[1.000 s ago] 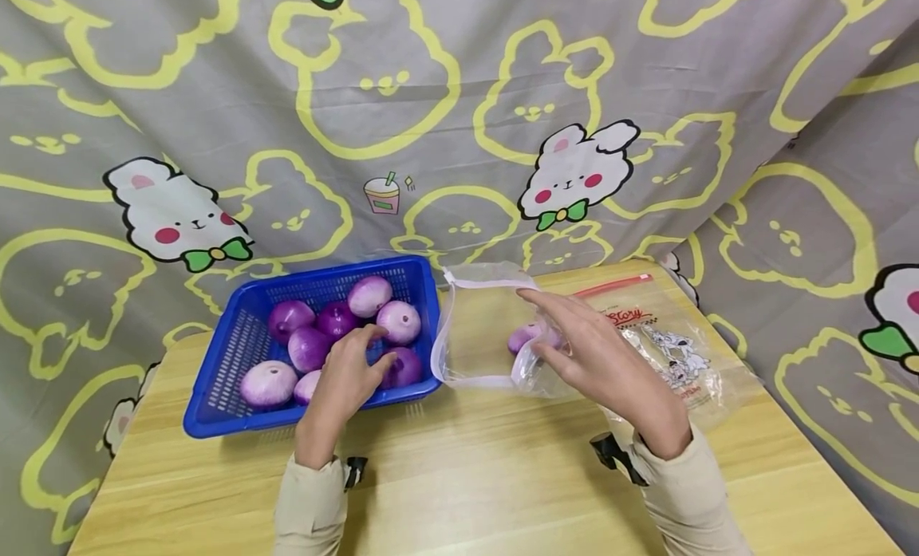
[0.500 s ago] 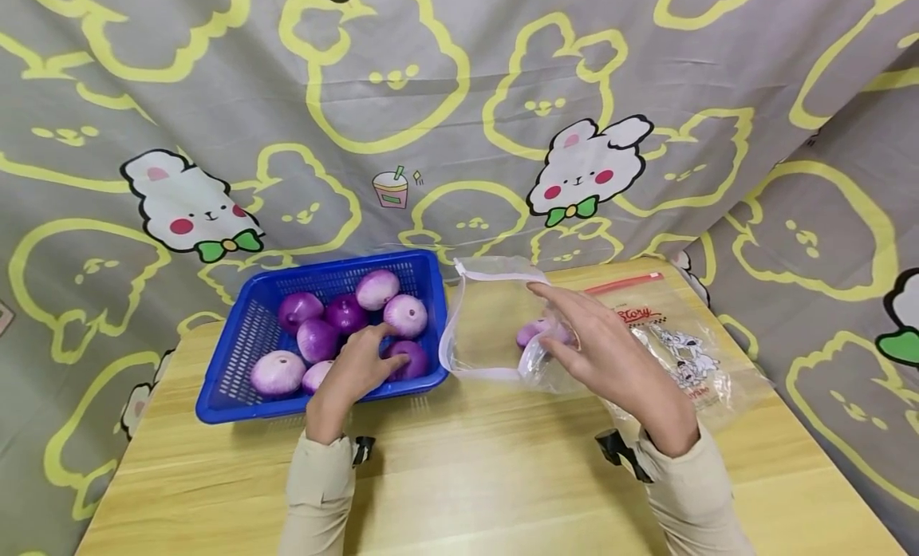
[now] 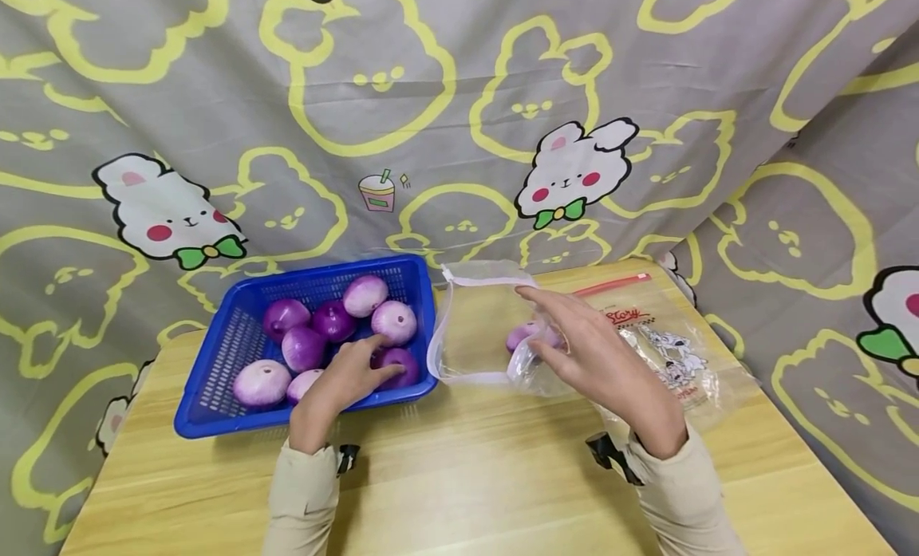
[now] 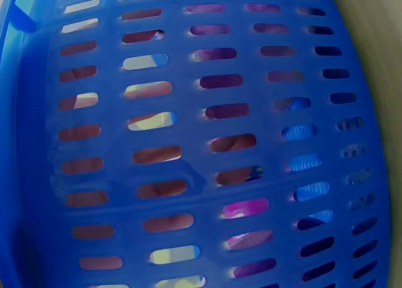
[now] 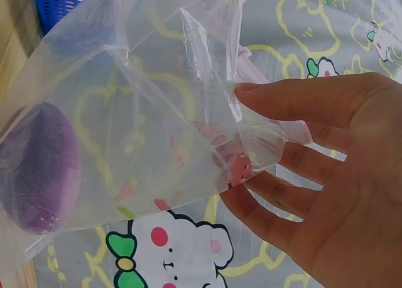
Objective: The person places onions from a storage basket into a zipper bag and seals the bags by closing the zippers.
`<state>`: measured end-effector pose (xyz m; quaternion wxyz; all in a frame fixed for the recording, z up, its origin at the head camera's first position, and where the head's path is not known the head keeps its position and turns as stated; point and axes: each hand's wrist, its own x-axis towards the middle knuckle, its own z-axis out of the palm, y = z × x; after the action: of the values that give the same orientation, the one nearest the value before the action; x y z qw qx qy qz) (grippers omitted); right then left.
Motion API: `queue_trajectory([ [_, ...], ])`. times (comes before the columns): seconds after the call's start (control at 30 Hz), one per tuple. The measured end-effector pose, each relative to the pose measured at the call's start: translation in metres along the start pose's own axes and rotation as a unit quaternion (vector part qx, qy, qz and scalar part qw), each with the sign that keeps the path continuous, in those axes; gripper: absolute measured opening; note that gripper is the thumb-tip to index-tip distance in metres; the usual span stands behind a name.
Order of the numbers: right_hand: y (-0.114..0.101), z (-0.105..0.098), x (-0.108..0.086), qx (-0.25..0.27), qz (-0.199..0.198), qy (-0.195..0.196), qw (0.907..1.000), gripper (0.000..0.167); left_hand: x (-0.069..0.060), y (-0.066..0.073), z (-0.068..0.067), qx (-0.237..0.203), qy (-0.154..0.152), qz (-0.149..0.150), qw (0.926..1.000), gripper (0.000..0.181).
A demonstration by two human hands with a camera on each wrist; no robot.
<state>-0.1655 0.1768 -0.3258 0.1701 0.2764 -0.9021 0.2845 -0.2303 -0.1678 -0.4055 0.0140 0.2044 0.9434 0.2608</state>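
A blue slotted basket (image 3: 208, 404) holds several peeled red onions, among them a pale one (image 3: 262, 382). My left hand (image 3: 346, 376) reaches over its near wall, thumb and fingers round a dark red onion (image 3: 404, 363) in the near right corner. The left wrist view meets mostly the basket's slotted wall (image 4: 188, 118), which hides most of that grip. My right hand (image 3: 599, 352) holds the edge of a clear zip bag (image 3: 474, 325), its mouth spread beside the basket. In the right wrist view, thumb and fingers grip the plastic, and one onion (image 5: 44, 168) lies inside.
A second clear zip bag (image 3: 664, 352) with a red slider strip and printed cartoon lies flat to the right, partly under my right forearm. A patterned grey curtain (image 3: 431, 101) hangs behind the wooden table (image 3: 467, 476).
My left hand has moved from just above the corner onion to close its thumb and fingers round it. The right hand stays on the bag; the head view shifts slightly.
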Motion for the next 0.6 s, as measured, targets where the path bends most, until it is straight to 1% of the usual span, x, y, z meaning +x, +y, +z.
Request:
queue_trajectory([
  [0.17, -0.0035, 0.0007, 0.0011, 0.001, -0.002, -0.001, 1.0000, 0.065, -0.0037, -0.0007, -0.0031, 0.008, 0.018, 0.011, 0.9998, 0.034],
  [0.33, -0.0038, -0.0003, 0.0006, -0.005, 0.006, -0.005, 1.0000, 0.066, -0.0026, -0.0017, -0.0040, 0.008, 0.042, 0.021, 0.9989, 0.035],
  [0.43, -0.0029, 0.0001, 0.0001, -0.009, 0.007, -0.006, 0.9999, 0.066, -0.0019, -0.0019, -0.0044, 0.005, 0.050, 0.027, 0.9984, 0.036],
  [0.6, -0.0014, 0.0019, -0.0006, -0.008, -0.002, 0.001, 1.0000, 0.064, -0.0022, -0.0011, -0.0047, 0.011, 0.062, 0.027, 0.9976, 0.038],
])
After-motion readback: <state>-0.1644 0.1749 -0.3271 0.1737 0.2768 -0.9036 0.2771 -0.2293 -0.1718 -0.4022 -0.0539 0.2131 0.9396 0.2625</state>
